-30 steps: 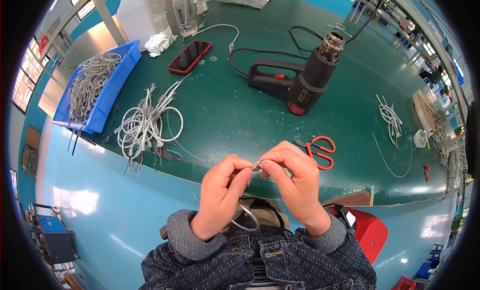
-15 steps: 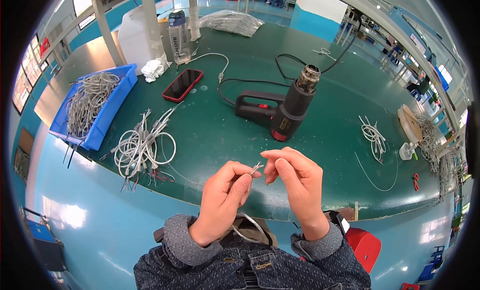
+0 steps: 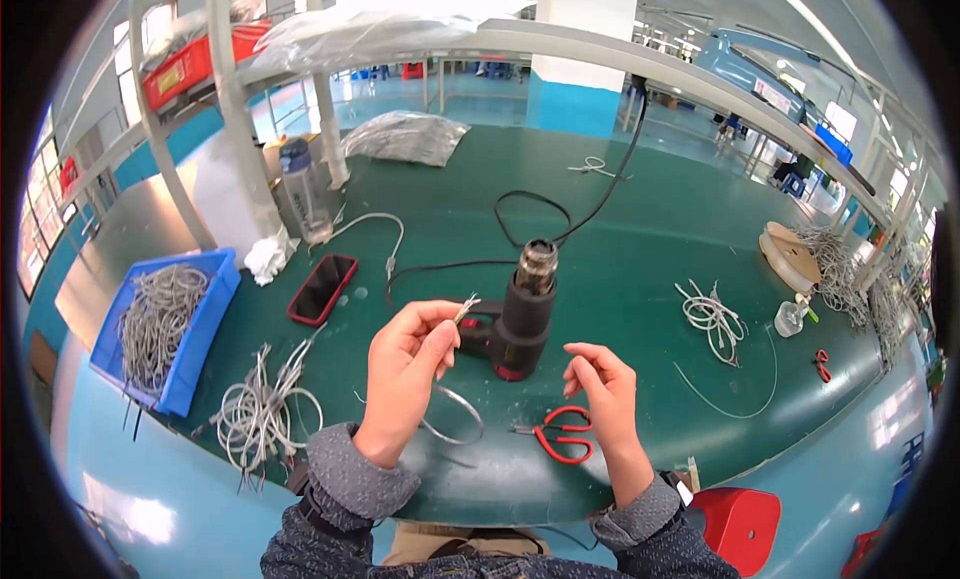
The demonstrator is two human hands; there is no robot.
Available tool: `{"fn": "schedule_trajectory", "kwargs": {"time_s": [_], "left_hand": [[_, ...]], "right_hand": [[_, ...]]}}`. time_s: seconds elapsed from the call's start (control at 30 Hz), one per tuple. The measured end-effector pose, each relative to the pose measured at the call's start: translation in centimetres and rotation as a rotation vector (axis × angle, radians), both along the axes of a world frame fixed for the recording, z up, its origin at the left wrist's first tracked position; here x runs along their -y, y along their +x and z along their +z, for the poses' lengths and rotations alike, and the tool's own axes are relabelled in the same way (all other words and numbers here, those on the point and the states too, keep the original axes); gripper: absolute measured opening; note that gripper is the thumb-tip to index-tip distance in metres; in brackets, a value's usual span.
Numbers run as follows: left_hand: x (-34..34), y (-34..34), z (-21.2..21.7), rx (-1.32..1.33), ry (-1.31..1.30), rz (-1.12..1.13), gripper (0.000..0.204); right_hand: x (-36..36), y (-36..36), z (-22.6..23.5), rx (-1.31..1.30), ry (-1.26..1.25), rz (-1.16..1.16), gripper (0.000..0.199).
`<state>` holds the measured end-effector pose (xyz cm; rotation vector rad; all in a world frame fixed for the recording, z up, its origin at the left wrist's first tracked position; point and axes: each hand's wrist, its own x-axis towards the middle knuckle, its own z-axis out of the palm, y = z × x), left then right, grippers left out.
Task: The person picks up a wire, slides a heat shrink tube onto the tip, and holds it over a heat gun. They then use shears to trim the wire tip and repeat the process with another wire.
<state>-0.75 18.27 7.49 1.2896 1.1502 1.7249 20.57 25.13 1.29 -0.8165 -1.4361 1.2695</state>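
At the far left sits a blue plastic bin (image 3: 200, 324) filled with short grey cable pieces (image 3: 155, 319); just in front of it, on the green work mat (image 3: 640, 269), lies a loose heap of pale grey coiled cables (image 3: 262, 411); behind the heap rests a dark phone in a red case (image 3: 323, 289), near a crumpled white cloth (image 3: 268, 257).

The left hand (image 3: 405, 364) is raised above the mat and closed in a pinch on a thin grey cable (image 3: 452, 419); the cable's frayed, stripped end (image 3: 465, 306) sticks up past thumb and forefinger, and the rest loops down below the wrist; that end points towards the nozzle of the black heat gun (image 3: 525, 314), which stands just behind the hand with its cord trailing away across the mat.

The right hand (image 3: 600, 384) hovers loosely curled and holds nothing, apart from the cable; below it lie red-handled scissors (image 3: 562, 434), touched by neither hand.

Further right is a small bundle of white cables (image 3: 712, 319), then a flat round tape reel (image 3: 790, 259) at the mat's edge.

Judging by the bare tip, the stripping looks done; the end appears to be waiting for heat, and the heap at the left suggests many pieces remain.
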Motion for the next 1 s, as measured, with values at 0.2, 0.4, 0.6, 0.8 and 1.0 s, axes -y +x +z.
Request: {"fn": "schedule_trajectory", "kwargs": {"time_s": [0.2,0.4,0.6,0.8,1.0], "left_hand": [[-6.0,0.4,1.1,0.021,0.107,0.024,0.013],[-8.5,0.9,1.2,-0.196,0.117,0.152,0.011],[-9.5,0.8,0.4,-0.273,0.168,0.150,0.011],[-9.6,0.7,0.3,-0.095,0.086,0.071,0.011],[-9.8,0.6,0.1,-0.087,0.070,0.039,0.011]], "right_hand": [[-0.6,-0.3,-1.6,-0.018,-0.126,0.020,0.020],[-0.7,-1.3,-2.3,0.034,-0.225,0.109,0.022],[-0.2,-1.3,-2.1,0.077,-0.211,0.160,0.024],[-0.1,-1.2,-2.0,0.100,-0.199,0.161,0.025],[0.0,-1.0,-2.2,0.120,-0.192,0.177,0.026]]}}
